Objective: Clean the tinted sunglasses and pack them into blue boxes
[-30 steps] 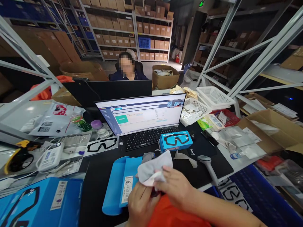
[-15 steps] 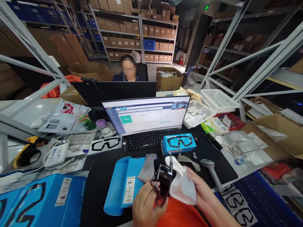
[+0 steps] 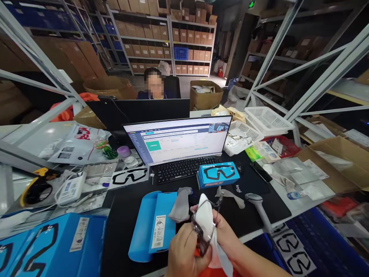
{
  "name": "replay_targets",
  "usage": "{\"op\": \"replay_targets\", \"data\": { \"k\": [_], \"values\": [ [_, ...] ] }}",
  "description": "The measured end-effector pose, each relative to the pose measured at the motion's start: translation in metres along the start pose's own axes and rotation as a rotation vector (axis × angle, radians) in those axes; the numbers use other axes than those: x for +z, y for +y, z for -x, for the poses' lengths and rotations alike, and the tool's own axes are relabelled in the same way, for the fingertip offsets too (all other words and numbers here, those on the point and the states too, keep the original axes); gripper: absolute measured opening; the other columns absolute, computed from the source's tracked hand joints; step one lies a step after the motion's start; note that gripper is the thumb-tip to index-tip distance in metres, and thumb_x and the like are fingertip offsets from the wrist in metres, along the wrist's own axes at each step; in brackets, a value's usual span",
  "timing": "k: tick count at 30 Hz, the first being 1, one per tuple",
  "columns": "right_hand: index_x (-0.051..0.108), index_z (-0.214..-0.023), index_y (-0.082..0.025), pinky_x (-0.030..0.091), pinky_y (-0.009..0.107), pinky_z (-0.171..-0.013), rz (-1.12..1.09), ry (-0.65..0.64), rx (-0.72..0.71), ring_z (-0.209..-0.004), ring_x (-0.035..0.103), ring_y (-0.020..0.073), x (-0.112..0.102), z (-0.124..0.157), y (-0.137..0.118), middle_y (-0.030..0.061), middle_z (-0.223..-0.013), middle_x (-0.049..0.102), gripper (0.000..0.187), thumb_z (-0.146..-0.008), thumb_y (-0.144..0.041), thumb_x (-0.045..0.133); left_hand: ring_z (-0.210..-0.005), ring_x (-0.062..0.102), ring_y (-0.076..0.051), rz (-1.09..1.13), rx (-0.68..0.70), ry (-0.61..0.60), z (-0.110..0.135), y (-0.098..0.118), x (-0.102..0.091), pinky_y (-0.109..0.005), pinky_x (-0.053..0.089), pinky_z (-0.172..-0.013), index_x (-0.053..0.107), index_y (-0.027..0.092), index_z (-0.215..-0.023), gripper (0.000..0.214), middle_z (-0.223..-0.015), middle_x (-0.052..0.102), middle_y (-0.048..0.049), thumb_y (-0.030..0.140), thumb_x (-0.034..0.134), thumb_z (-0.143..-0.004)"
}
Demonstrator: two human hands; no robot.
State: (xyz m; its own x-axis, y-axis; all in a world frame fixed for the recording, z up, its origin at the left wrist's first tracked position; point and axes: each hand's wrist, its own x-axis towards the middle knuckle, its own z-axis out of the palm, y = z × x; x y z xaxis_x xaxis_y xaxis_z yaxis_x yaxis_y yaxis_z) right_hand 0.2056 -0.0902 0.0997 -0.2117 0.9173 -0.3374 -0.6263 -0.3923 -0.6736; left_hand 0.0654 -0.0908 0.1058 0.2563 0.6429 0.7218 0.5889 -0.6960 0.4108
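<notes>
Glasses (image 3: pixel 203 245) are held between the left hand (image 3: pixel 184 250) and the right hand (image 3: pixel 226 231), at the near side of the black mat (image 3: pixel 121 204). The frame is gripped by the curled left fingers, and a cloth (image 3: pixel 204 215) is held in the right hand and laid against the glasses from the right. The glasses appear turned on edge, their long axis running roughly near to far, with the thin temples (image 3: pixel 220 202) pointing outward. The frame is reached more closely by the left hand; the rest is hidden by cloth and fingers. The cloth is white, soft and folded; the glasses are dark, hard and glossy.

A large blue box (image 3: pixel 57 246) of printed card is noted at the near left. On the mat, left of the hands, a smooth blue case (image 3: pixel 140 234) with rounded corners is laid flat, a limp grey pouch (image 3: pixel 180 206) against its right side. At the right, a pale plastic scanner (image 3: pixel 258 207) is laid, handle toward the near edge. Farther off, a printed carton (image 3: pixel 219 175) is placed by the keyboard (image 3: pixel 178 173), below the screen (image 3: pixel 178 142). Perforated white baskets (image 3: pixel 268 132) are set beyond, to the right. Behind the screen, a co-worker (image 3: pixel 155 84) is seated.
</notes>
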Motion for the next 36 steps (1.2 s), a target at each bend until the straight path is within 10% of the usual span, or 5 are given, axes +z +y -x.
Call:
{"op": "replay_targets", "data": {
  "k": [21,30,36],
  "values": [
    [0.080,-0.072,-0.018,0.045,0.025,-0.065,0.445,0.100,-0.302,-0.068,0.059,0.0156,0.007,-0.003,-0.023,0.0036,-0.069,0.070,0.025,-0.068,-0.041,0.087,-0.064,0.057,-0.019,0.025,-0.009,-0.135,0.012,-0.008,0.007,-0.028,0.047,-0.054,0.052,0.021,-0.082,0.013,-0.070,0.059,-0.0046,0.026,0.052,-0.094],
    [0.073,-0.078,-0.014,0.047,0.021,-0.054,-0.157,0.158,0.180,-0.052,0.058,0.0108,-0.012,-0.018,-0.012,0.0006,-0.061,0.068,0.030,-0.058,-0.025,0.092,-0.065,0.060,-0.020,-0.147,-0.037,-0.161,0.013,-0.002,0.012,-0.029,0.046,-0.056,0.056,0.019,-0.087,0.015,-0.072,0.063,-0.0046,0.030,0.051,-0.096],
    [0.074,-0.081,-0.017,0.044,0.022,-0.053,-0.162,0.182,0.040,-0.050,0.054,0.0109,-0.032,-0.024,-0.004,-0.0015,-0.061,0.066,0.026,-0.066,-0.032,0.088,-0.064,0.060,-0.020,-0.125,-0.056,-0.200,0.006,0.001,0.014,-0.029,0.045,-0.055,0.055,0.020,-0.084,0.020,-0.071,0.062,-0.0037,0.032,0.047,-0.098]
  ]
}}
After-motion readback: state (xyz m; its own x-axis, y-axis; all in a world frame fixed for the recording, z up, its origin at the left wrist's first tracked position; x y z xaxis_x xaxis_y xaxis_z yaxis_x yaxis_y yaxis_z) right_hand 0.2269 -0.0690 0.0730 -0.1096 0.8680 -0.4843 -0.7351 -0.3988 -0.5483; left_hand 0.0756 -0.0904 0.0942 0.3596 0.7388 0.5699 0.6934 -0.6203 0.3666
